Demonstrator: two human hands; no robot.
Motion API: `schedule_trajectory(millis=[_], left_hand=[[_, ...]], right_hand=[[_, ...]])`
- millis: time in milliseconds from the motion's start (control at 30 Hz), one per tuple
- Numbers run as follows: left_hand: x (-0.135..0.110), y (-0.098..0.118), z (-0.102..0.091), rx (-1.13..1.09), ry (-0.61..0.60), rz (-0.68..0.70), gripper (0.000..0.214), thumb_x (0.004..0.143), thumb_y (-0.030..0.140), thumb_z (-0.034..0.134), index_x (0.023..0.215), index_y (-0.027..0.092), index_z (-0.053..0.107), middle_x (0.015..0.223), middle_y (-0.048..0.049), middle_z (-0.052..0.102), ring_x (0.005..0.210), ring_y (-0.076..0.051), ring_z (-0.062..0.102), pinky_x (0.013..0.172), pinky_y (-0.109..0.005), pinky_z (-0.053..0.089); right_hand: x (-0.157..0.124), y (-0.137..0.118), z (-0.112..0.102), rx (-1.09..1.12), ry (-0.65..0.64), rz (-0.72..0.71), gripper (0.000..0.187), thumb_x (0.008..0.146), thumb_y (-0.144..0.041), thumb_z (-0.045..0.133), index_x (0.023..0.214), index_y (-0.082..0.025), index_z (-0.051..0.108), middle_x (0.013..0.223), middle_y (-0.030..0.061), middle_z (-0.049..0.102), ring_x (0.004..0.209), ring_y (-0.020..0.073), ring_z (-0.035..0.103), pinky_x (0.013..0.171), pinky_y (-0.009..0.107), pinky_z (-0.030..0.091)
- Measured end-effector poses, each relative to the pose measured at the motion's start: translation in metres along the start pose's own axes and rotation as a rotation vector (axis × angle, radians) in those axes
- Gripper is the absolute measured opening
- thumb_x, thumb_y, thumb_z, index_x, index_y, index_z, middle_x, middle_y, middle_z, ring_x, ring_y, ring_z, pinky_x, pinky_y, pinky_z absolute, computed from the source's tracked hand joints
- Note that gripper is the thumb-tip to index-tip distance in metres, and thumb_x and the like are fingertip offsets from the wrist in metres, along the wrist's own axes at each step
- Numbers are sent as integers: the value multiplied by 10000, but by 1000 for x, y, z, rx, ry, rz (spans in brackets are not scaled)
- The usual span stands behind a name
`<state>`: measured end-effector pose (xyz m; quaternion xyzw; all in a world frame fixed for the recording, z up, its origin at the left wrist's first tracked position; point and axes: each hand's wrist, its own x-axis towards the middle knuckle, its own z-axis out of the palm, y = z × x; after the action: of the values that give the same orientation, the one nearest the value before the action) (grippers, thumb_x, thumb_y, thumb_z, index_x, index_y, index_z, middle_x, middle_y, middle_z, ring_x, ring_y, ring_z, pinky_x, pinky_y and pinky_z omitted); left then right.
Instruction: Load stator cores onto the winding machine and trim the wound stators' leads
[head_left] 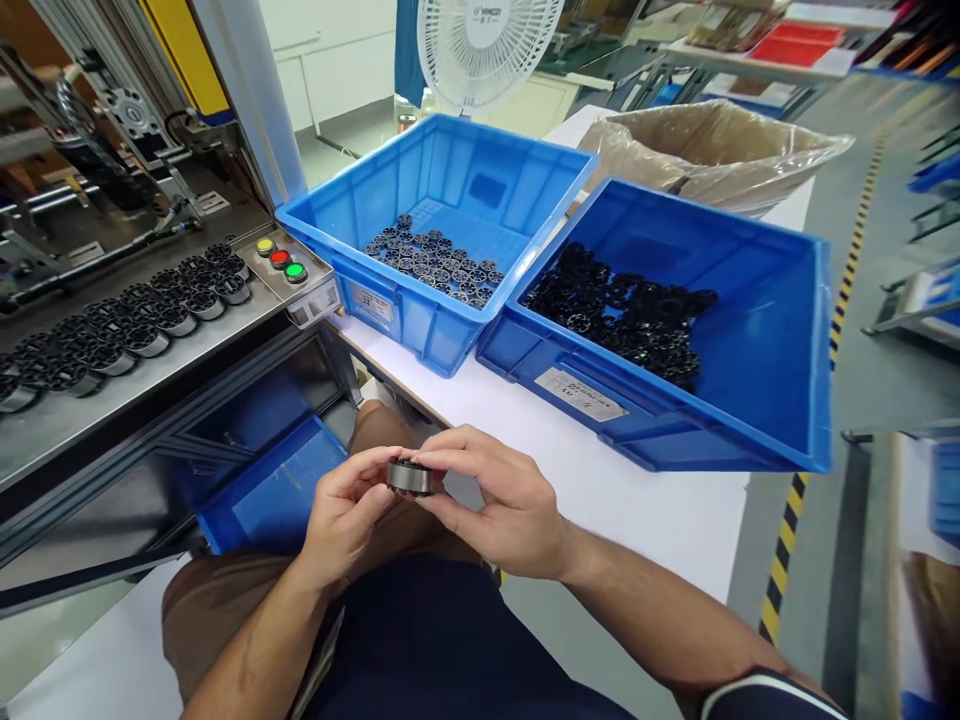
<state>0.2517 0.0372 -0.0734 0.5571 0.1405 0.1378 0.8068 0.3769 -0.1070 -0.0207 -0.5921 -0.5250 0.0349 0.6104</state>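
Just off the worktop's (pixel 645 500) near edge, left hand (pixel 341 515) and right hand (pixel 502 505) close their fingers on a round metal part (pixel 410 477). Behind, the larger blue bin (pixel 750 330) holds black parts (pixel 630 315). The smaller blue bin (pixel 390 210) holds grey rings (pixel 435 262). A plastic-lined box (pixel 712 150) stands farthest.

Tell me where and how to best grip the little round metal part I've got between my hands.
Grip the round metal part by its outer silver wall, pinching from opposite sides. It is a short cylinder with its dark face up, so the curved wall offers two opposed surfaces; the left hand and right hand meet it that way, one from each side.
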Motion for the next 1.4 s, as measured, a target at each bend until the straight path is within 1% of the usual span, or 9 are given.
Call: schedule_trajectory(millis=[100,200,467,600,767,867,967,1100,1400], left_hand=[[3,10,3,66,-17,122,417,823,452,734,1183,242,724,1168,-129,716,1050,-288,669,882,-399,557],[7,20,6,151,-42,262,284,830,340,748,1108,282,759,1063,-92,714,1005,-236,647,858,-347,538],[7,23,5,199,7,316,248,811,274,772,1053,324,785,892,-51,720,839,-179,621,735,-284,502],[5,20,3,188,44,314,262,760,344,824,1017,302,794,790,-22,684,748,-143,577,672,-242,462],[1,22,7,139,96,235,298,710,436,848,923,233,796,755,-26,678,701,-145,595,654,-247,484],[-2,23,8,152,114,225,514,612,440,906,1079,275,770,800,-18,714,728,-167,649,693,-266,531],[-4,23,5,322,116,288,675,589,357,932,1226,317,712,892,-26,751,798,-199,682,772,-306,556],[-4,21,0,511,111,337,432,732,298,845,1154,305,756,966,-50,774,864,-224,696,827,-334,556],[-3,29,3,505,165,348,463,705,312,869,1152,329,750,947,-3,796,826,-191,729,809,-279,564]], right_hand=[[2,-1,0,-2,-5,-11,397,845,-75,686,1210,-225,646,1043,95,706,924,187,693,732,316,622],[2,-1,1,7,-6,-17,388,834,-72,691,1193,-214,652,1018,92,709,909,184,693,731,313,617],[5,-2,4,97,-8,61,320,827,-101,703,1129,-206,684,962,75,709,841,168,675,697,301,599],[5,-2,7,236,-5,199,269,810,-123,732,1070,-188,708,921,62,700,773,142,645,699,295,580],[3,-2,9,502,-18,512,234,799,-229,774,1023,-185,725,909,46,698,751,132,634,690,285,571],[4,-1,11,715,15,748,281,743,-281,832,984,-175,735,881,40,734,785,146,679,715,286,586],[6,2,13,845,66,914,306,676,-290,881,921,-159,753,854,44,757,749,138,697,619,230,574],[8,3,15,923,101,979,294,651,-274,897,880,-148,763,828,41,764,692,114,686,565,190,551],[8,0,14,910,62,968,316,721,-376,859,909,-143,759,772,31,745,631,99,650,582,215,535]])
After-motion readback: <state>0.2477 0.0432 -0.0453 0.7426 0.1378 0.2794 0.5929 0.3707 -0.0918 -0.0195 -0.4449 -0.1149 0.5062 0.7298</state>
